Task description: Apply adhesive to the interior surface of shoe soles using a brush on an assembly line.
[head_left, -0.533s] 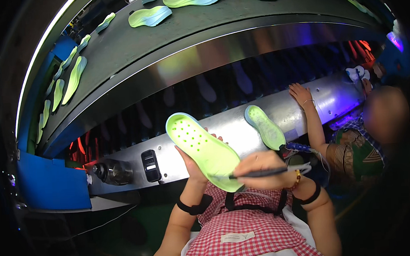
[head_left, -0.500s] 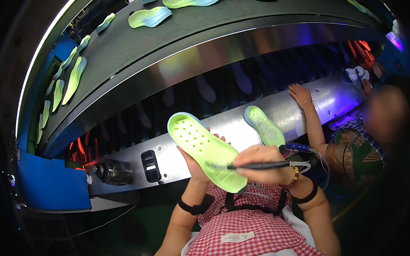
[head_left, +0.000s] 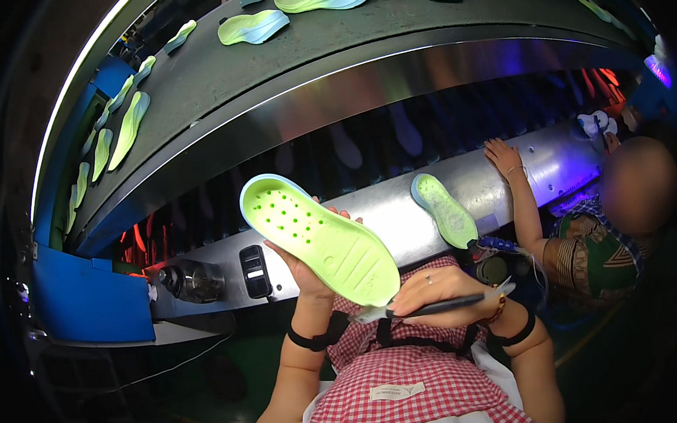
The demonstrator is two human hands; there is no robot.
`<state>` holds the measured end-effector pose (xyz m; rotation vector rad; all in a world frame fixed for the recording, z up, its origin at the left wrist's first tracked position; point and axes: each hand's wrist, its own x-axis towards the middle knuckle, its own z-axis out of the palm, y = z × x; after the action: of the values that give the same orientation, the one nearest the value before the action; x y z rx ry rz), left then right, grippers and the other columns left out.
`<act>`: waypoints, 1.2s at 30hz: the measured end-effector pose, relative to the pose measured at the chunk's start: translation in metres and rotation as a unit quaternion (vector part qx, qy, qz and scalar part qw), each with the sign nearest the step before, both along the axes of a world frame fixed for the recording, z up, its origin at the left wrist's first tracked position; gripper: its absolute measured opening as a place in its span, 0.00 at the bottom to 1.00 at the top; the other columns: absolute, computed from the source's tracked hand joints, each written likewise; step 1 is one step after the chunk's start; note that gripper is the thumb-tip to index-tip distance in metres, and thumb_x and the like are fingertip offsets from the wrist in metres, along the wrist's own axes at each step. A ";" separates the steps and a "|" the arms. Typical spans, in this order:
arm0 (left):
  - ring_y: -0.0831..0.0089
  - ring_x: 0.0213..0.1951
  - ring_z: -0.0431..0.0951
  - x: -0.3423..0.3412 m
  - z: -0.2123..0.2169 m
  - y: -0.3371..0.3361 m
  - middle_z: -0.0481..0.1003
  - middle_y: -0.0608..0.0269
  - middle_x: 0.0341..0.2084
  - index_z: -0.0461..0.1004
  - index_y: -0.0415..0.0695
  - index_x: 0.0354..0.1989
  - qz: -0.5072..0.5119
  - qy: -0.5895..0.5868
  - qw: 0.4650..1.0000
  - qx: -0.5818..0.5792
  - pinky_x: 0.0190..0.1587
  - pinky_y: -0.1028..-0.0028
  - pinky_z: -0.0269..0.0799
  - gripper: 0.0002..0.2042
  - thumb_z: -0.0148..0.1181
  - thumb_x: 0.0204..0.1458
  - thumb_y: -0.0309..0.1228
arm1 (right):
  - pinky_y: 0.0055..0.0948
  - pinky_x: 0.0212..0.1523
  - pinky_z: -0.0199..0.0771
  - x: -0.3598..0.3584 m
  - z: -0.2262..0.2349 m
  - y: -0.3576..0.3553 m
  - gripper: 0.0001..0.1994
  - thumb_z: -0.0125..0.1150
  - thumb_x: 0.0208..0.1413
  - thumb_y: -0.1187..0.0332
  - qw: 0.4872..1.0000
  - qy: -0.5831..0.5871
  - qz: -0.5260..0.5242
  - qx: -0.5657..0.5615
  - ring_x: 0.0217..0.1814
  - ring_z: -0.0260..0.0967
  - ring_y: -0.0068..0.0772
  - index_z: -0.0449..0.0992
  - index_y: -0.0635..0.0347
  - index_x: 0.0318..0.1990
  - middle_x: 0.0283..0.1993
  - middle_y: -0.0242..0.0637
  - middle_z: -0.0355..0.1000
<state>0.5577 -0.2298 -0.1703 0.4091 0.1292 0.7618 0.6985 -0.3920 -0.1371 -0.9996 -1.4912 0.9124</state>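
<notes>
My left hand [head_left: 305, 273] grips a lime-green shoe sole [head_left: 349, 261] with a pale blue rim, from below and along its left side. The sole is tilted with its hollow side up, the end with small holes pointing away to the left. My right hand [head_left: 438, 292] is closed around a brush [head_left: 454, 304] with a dark handle. Its pale, blurred bristles are at the sole's near end; whether they touch it I cannot tell. Another green sole [head_left: 447, 215] lies on the metal ledge [head_left: 377, 209], right of the held one.
Beyond the ledge, a dark conveyor belt [head_left: 389, 17] carries several green-and-blue soles. A dark bottle [head_left: 198, 282] and a black oblong object [head_left: 255, 272] rest on the ledge at left. On the right, a co-worker's hand [head_left: 502, 157] lies on the ledge. Below the belt, more soles show dimly.
The held sole has shifted left and slightly away from me. My right hand with the brush has moved toward me, from over the sole's inner face to its near end.
</notes>
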 end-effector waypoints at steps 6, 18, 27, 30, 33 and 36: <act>0.59 0.46 0.68 0.003 0.007 0.001 0.67 0.54 0.43 0.59 0.43 0.53 0.008 0.018 1.000 0.002 0.55 0.53 0.59 0.42 0.33 0.42 0.69 | 0.28 0.47 0.69 0.005 -0.009 -0.002 0.10 0.62 0.41 0.78 0.993 0.029 -0.086 -0.075 0.44 0.69 0.33 0.76 0.63 0.35 0.38 0.40 0.74; 0.53 0.54 0.63 0.009 0.038 -0.046 0.60 0.51 0.55 0.53 0.44 0.59 0.005 -0.027 0.998 -0.059 0.56 0.49 0.54 0.34 0.29 0.53 0.58 | 0.23 0.45 0.68 -0.016 -0.017 0.007 0.08 0.56 0.48 0.79 0.888 0.422 -0.105 -0.146 0.42 0.69 0.28 0.73 0.67 0.38 0.42 0.41 0.71; 0.49 0.51 0.65 0.007 0.015 -0.031 0.60 0.45 0.53 0.50 0.40 0.60 -0.049 0.010 0.999 -0.007 0.54 0.54 0.60 0.34 0.31 0.53 0.55 | 0.24 0.41 0.70 -0.009 0.001 0.010 0.10 0.62 0.41 0.80 0.988 0.098 -0.116 -0.022 0.38 0.71 0.31 0.76 0.65 0.35 0.35 0.40 0.73; 0.50 0.50 0.67 0.006 0.020 -0.030 0.62 0.44 0.52 0.51 0.39 0.60 -0.058 0.008 0.998 -0.024 0.53 0.56 0.62 0.34 0.34 0.53 0.54 | 0.26 0.42 0.70 -0.003 0.004 0.011 0.11 0.64 0.40 0.79 0.994 0.107 -0.018 -0.006 0.39 0.71 0.33 0.76 0.64 0.35 0.36 0.41 0.74; 0.51 0.50 0.67 0.006 0.022 -0.029 0.62 0.44 0.52 0.52 0.38 0.59 -0.061 0.034 0.998 -0.005 0.53 0.58 0.63 0.33 0.36 0.53 0.53 | 0.26 0.43 0.70 0.017 0.010 0.013 0.11 0.63 0.39 0.79 0.990 0.012 -0.140 0.003 0.38 0.71 0.35 0.76 0.65 0.35 0.35 0.42 0.74; 0.54 0.50 0.67 0.005 0.014 -0.021 0.62 0.45 0.52 0.52 0.38 0.59 -0.061 0.087 0.994 0.030 0.54 0.60 0.63 0.31 0.36 0.54 0.50 | 0.28 0.40 0.71 0.022 0.011 0.018 0.10 0.63 0.39 0.78 1.000 0.003 -0.019 0.022 0.37 0.72 0.35 0.76 0.65 0.33 0.34 0.41 0.74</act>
<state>0.5627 -0.2506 -0.1564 0.5357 0.2438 0.6096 0.7207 -0.3743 -0.1256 -0.9889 -1.4775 0.8510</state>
